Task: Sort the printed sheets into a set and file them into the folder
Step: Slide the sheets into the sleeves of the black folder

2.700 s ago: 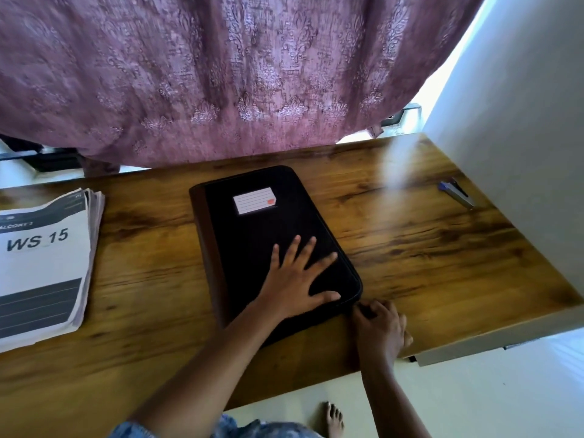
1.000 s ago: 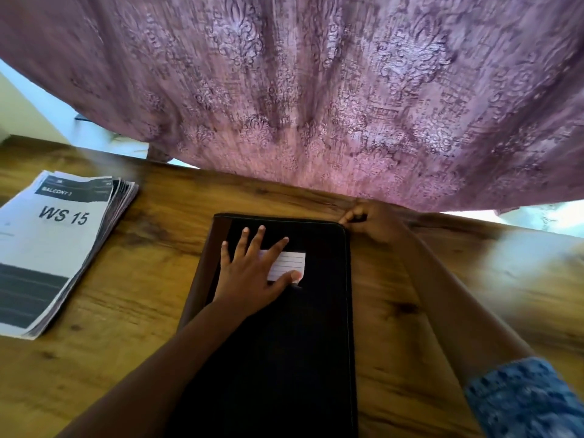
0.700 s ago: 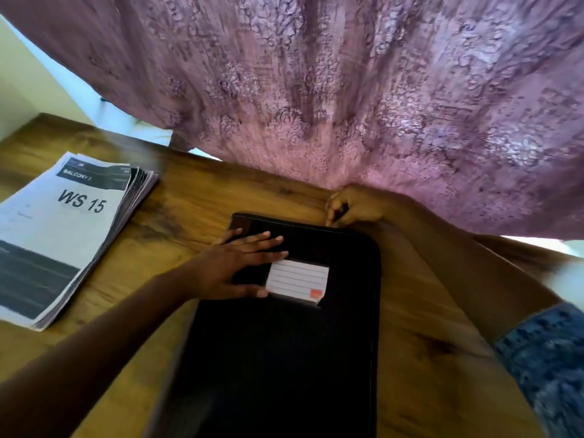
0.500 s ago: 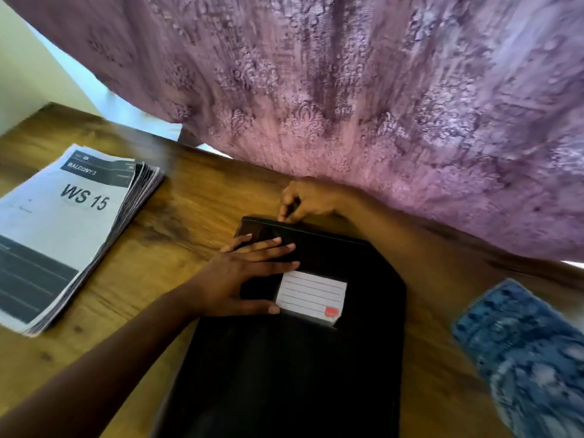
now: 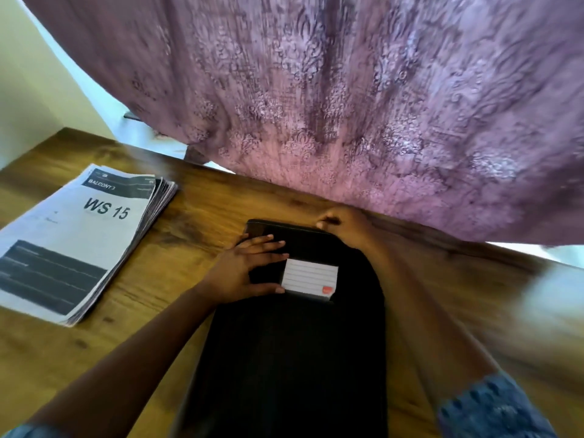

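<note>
While the folder [image 5: 294, 358] lies closed, sheets [image 5: 79, 241] stacked beside it, left hand [image 5: 243, 273] flat on cover, right hand [image 5: 344, 224] grip unclear

The right sleeve [image 5: 493, 409], at five o'clock, is blue with a paler mottled print; the left sleeve [image 5: 19, 432], at eight o'clock, is a blurred blue sliver. Forearms are bare to the left hand [image 5: 243, 273] and right hand [image 5: 344, 226].

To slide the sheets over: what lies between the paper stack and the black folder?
Head view: bare wooden table, crossed nearer the person by the left forearm; the left hand rests on the black folder.
</note>
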Demonstrator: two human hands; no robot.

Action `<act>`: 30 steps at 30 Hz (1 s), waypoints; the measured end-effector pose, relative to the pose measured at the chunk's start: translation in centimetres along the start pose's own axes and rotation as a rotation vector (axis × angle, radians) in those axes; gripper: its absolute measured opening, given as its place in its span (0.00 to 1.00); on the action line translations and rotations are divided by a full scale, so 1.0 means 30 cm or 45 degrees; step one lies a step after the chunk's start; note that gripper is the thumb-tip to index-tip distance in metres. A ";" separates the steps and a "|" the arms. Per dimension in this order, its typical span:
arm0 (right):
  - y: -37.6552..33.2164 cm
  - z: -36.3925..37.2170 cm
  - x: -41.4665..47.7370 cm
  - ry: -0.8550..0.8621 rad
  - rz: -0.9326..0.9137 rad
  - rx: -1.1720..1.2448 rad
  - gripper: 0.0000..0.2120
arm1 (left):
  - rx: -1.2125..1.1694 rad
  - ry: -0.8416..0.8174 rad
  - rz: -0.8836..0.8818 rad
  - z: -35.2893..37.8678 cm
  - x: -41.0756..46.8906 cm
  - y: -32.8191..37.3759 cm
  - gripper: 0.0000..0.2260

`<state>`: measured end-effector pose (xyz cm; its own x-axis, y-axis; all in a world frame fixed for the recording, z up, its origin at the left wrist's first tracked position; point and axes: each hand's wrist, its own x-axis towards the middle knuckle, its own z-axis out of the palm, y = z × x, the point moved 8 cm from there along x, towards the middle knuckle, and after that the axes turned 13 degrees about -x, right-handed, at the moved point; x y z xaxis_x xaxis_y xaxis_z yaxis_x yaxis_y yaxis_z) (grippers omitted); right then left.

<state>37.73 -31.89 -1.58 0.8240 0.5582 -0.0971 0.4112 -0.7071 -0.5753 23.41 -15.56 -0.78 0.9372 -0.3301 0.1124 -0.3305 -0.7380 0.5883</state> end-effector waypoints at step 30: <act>0.025 -0.243 -1.207 0.689 0.968 0.122 0.10 | -0.702 0.005 -0.557 0.278 -0.222 0.375 0.34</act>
<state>11.05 -55.80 7.41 0.9376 -0.3339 -0.0970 -0.3260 -0.7471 -0.5793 12.54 -26.57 -1.59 0.9720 -0.0683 -0.2250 0.1806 -0.3961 0.9003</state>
